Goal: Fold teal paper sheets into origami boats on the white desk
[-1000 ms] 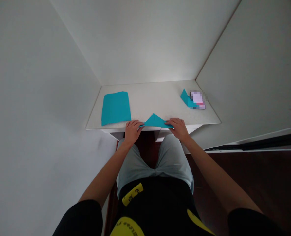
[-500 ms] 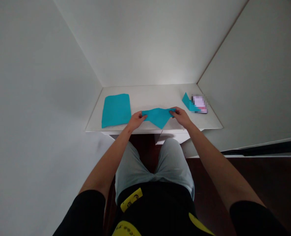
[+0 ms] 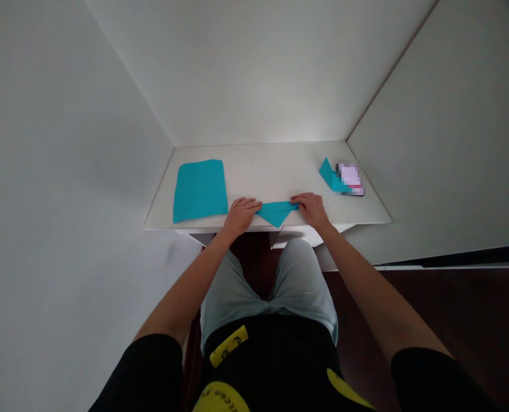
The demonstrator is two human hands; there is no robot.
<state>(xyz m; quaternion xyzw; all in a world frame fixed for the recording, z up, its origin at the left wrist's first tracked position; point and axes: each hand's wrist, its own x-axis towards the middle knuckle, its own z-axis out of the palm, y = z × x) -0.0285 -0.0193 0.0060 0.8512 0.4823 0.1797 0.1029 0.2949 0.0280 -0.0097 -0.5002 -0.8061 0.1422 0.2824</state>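
Observation:
A folded teal sheet (image 3: pixel 277 213), paper or cloth I cannot tell, lies near the front edge of the white desk top. Its upper edge is a straight fold, and a pointed corner hangs toward me. My left hand (image 3: pixel 241 215) rests on its left end, fingers stretched out flat. On the right end lies my right hand (image 3: pixel 310 207), its fingers also extended and pressing down; both ends are hidden under the hands. Left of my left hand sits a larger square of the same teal material (image 3: pixel 200 190), flat on the desk.
At the right of the desk (image 3: pixel 258 171) is another folded teal piece (image 3: pixel 326 171) with one corner raised. A blurred-out flat object, perhaps a phone (image 3: pixel 350 178), lies over part of it. White walls enclose the desk at the back and both sides.
Both hands have gone from pinching the sheet's ends to lying flat on it. The sheet has come down onto the desk, and its visible band is narrower and straighter.

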